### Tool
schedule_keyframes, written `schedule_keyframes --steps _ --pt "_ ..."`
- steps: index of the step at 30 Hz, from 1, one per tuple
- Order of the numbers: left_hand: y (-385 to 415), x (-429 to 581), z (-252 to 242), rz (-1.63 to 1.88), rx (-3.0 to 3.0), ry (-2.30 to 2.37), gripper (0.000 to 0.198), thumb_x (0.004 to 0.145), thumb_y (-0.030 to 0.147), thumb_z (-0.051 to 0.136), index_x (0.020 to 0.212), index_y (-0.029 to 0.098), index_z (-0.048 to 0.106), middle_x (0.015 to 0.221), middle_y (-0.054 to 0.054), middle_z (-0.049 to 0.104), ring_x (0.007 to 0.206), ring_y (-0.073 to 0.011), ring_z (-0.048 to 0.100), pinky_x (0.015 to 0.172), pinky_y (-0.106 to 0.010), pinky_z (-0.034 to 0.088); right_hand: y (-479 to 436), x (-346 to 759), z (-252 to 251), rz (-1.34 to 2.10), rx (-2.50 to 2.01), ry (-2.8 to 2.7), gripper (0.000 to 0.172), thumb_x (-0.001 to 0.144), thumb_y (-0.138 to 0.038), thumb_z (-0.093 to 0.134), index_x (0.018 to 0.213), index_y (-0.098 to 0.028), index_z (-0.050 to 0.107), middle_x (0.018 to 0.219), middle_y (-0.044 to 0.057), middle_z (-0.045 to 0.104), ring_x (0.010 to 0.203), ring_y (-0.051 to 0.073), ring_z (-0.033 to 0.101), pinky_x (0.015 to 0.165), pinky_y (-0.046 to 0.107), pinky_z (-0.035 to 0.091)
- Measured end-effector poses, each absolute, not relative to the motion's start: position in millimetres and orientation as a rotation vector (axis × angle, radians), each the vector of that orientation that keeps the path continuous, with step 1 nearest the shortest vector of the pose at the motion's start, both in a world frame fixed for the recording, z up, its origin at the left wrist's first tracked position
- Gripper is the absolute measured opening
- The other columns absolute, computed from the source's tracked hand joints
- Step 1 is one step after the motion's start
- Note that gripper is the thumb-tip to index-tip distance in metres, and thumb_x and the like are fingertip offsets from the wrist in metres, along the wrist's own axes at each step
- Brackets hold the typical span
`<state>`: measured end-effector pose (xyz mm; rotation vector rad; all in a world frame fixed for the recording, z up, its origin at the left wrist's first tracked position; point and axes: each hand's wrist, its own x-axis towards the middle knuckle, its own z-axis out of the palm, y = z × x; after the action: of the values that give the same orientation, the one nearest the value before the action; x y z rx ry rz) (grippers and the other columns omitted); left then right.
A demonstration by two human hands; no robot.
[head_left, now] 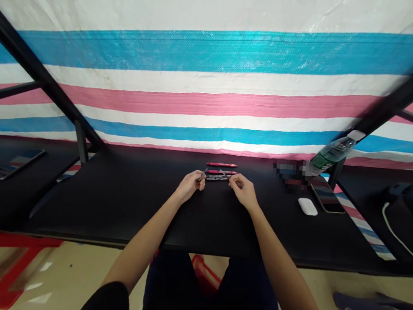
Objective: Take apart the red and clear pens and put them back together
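A black desk (115,205) bore the things, with the farthest red pen (222,164) lying near its back edge. Just nearer the person than that pen lay a second red pen (214,172) and some dark pens (213,179). To its near left, the left hand (190,185) had a narrow grip on a small dark piece (201,176); to its near right, the right hand (242,188) pinched a thin dark rod (224,174). Both looked like pen parts, though too small to be sure. Well right of it stood a clear bottle (333,154), a phone (327,197) and a white case (307,207). Behind it hung a striped sheet (210,107); far left, below desk height, was a red stool (21,241).
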<state>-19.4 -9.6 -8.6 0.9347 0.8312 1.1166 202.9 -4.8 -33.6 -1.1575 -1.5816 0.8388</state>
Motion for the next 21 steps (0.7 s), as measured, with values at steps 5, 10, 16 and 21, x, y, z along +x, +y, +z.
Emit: schedule_keyframes --steps 5,10,16,21 --pt "-8.9 -20.0 -18.1 1.082 1.011 0.815 0.013 0.077 0.024 0.062 0.083 0.017 0.052 0.059 0.004 0.050 0.051 -0.0089 0.046 0.054 -0.024 0.034 -2.3 203.3 -31.2 1.122 -1.028 -1.341 0.032 0.079 -0.052 0.065 0.080 -0.021 0.058 0.064 -0.001 0.059 0.057 0.013 0.053 0.052 0.026 0.040" --pt "-7.6 -19.9 -22.8 1.117 1.056 0.827 0.021 0.075 0.025 0.068 0.085 0.017 0.052 0.058 0.005 0.050 0.052 -0.0088 0.046 0.055 -0.025 0.035 -2.2 202.9 -28.1 1.307 -0.912 -1.198 0.032 0.074 -0.050 0.071 0.081 -0.020 0.061 0.061 -0.003 0.055 0.052 0.010 0.049 0.048 0.025 0.037" --pt "-8.1 -20.0 -20.0 1.157 1.068 0.838 0.025 0.075 0.031 0.071 0.088 0.015 0.057 0.060 0.004 0.050 0.055 -0.0087 0.046 0.057 -0.025 0.034 -4.4 203.6 -22.7 1.412 -0.842 -1.106 0.028 0.071 -0.043 0.076 0.079 -0.020 0.062 0.058 -0.004 0.054 0.051 0.010 0.046 0.048 0.025 0.035" --pt "-8.2 -18.6 -18.7 1.158 1.118 0.889 0.032 0.080 0.044 0.066 0.078 0.014 0.059 0.055 0.005 0.043 0.051 -0.0075 0.040 0.054 -0.025 0.032 -8.3 205.4 -18.8 1.520 -0.770 -1.085 0.024 0.071 -0.037 0.077 0.083 -0.020 0.065 0.062 -0.003 0.054 0.054 0.010 0.047 0.051 0.025 0.037"
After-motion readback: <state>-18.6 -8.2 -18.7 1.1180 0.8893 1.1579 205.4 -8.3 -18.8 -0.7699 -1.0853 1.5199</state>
